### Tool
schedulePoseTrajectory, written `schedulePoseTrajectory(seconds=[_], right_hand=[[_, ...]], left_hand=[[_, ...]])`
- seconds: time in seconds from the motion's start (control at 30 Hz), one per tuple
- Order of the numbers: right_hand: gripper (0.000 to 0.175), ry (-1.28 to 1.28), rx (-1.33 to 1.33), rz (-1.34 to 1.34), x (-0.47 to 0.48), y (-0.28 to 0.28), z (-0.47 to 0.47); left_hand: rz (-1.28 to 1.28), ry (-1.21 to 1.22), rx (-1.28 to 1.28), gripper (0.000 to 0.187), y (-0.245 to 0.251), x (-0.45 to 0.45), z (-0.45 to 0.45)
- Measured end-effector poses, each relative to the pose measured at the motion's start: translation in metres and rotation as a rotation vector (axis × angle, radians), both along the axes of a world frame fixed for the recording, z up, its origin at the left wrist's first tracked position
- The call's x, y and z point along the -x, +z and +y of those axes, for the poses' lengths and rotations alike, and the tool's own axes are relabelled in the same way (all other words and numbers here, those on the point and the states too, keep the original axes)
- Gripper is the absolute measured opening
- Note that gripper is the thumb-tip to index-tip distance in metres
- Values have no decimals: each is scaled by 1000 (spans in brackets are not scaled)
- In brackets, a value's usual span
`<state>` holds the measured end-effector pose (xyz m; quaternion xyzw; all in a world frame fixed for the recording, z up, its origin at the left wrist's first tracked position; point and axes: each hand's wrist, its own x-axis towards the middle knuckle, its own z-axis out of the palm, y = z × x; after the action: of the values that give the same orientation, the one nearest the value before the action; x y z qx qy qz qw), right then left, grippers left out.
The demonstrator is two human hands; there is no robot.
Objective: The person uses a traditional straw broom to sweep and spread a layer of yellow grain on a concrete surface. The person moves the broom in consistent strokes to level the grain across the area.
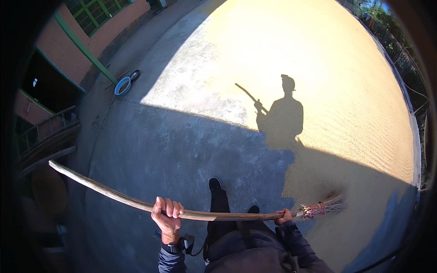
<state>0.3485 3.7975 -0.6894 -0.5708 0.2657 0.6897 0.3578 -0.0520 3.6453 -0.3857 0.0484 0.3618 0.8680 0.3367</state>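
Note:
A broom of bound twigs on a long wooden handle [116, 194] crosses in front of my body. My left hand [167, 213] grips the handle near its middle, fingers wrapped over the wood. Lower down, close to the bristles, my right hand [284, 216] holds the same handle. The twig head [321, 207], tied with reddish binding, points right over a thin layer of yellow grain [317, 177] spread on the ground; whether it touches the grain I cannot tell. Grey concrete [191, 153] lies to the left of the grain's edge.
A blue basin [123, 86] with something yellowish inside stands by a green post [85, 51]. Beside it is a dark round pan [135, 75]. A wooden ladder [47, 123] leans at the left. A low kerb [414, 143] borders the grain at right. My shadow falls ahead.

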Motion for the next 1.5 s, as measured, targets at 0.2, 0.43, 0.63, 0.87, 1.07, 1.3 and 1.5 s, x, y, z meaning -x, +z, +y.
schedulePoseTrajectory(seconds=[0.2,0.43,0.63,0.87,1.07,1.3,1.5], right_hand=[[21,84,-207,-111,114,69,94],[16,494,-351,-316,324,84,164],[11,916,-240,-120,536,93,97],[12,1255,-179,229,716,144,-58],[15,1311,-106,517,759,160,-86],[12,1049,-4,177,665,93,151],[14,820,-311,-204,642,56,382]], left_hand=[[-179,164,-29,41,-56,108,5],[-283,592,94,41,-61,239,-71],[-61,1052,144,46,18,224,-235],[311,1636,627,16,140,110,-229],[410,1762,667,32,207,119,-128],[126,1320,687,38,146,292,21],[-98,997,384,45,18,336,121]])
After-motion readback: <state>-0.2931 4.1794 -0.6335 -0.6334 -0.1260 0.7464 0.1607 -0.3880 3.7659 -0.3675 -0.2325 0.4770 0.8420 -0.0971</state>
